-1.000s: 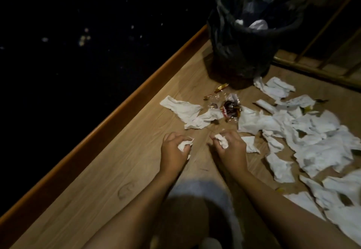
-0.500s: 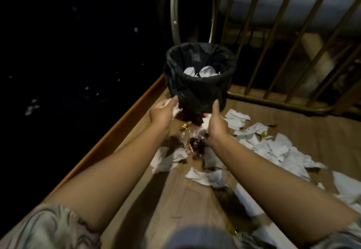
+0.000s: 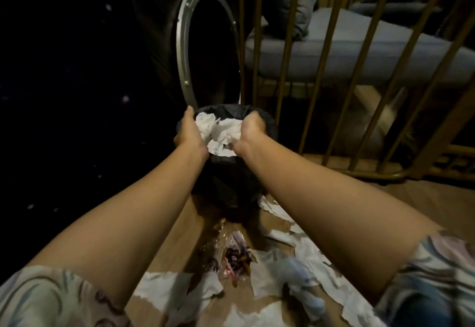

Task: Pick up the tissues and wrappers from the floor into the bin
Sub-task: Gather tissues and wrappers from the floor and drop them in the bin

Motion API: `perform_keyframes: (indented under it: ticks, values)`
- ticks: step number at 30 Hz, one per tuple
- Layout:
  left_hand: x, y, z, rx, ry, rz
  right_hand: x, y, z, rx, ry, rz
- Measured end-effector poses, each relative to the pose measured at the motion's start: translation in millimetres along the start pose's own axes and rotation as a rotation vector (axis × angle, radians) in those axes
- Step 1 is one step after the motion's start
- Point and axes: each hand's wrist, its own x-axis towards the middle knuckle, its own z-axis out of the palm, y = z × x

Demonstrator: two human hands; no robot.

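Both my arms reach straight out ahead of me, forearms bare, patterned short sleeves (image 3: pixel 48 298) bunched above the elbows, and the two hands meet over the mouth of the bin (image 3: pixel 226 180), a small round one lined with a black bag.

My left hand (image 3: pixel 190 131) sits at the bin's left rim, seen from the back, fingers pointing forward and fairly straight, its inner side against the crumpled tissues (image 3: pixel 221 131) piled in the opening. I cannot tell whether those fingers still hold a piece or merely lie beside the heap, since the palm is turned away.

My right hand (image 3: pixel 250 129) is at the right rim, wrist bent down, fingers curled under and forward into the white paper. Whether it grips a wad or is letting go I cannot tell; the fingertips are hidden in the tissue.

The tissues in the bin fill it up to the rim. More torn tissue pieces (image 3: pixel 316 262) lie scattered on the wooden floor (image 3: pixel 169 244) below and between my arms, mostly toward the right. A crinkled candy wrapper (image 3: pixel 236 260), clear plastic with dark red and purple print, lies on the floor between my forearms just in front of the bin; the print is too blurred to read, and no brand or lettering is legible anywhere.

Behind the bin stands a round metal ring (image 3: pixel 185 44) against the dark, and to the right a railing of golden bars (image 3: pixel 290 52) with a grey cushion (image 3: pixel 334 52) beyond it.
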Motion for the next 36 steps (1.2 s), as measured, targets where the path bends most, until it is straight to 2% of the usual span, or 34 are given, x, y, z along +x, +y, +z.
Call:
perform_keyframes:
  ticks: [2, 5, 6, 9, 15, 19, 27, 31, 36]
  values:
    - [-2, 2, 11, -0.031, -0.009, -0.003, -12, -3, -2, 0.011, -0.087, 0.014]
    - [-12, 0, 23, -0.095, -0.034, 0.012, -148, -22, -31, 0.092, -0.211, 0.033]
    - [-18, -1, 24, -0.102, -0.033, 0.016, -167, -24, -39, 0.105, -0.217, 0.001]
    - [-29, -7, 21, -0.087, -0.034, 0.052, -169, -17, -59, 0.143, -0.309, -0.013]
    - [-73, -33, 10, 0.173, -0.075, 0.256, -173, -10, -101, -0.062, -0.266, -0.091]
    - [-106, -50, 2, 0.271, -0.145, 0.233, -190, -10, -136, -0.256, -0.164, -0.178]
    - [-190, -96, 1, 0.44, -0.256, 0.014, -242, -32, -227, -0.458, -0.099, -0.316]
    - [-236, -122, 22, 0.555, -0.358, 0.062, -261, -47, -283, -0.585, -0.094, -0.411]
    - [-290, -156, 37, 0.846, -0.566, 0.157, -280, -36, -357, -0.807, -0.075, -0.43]
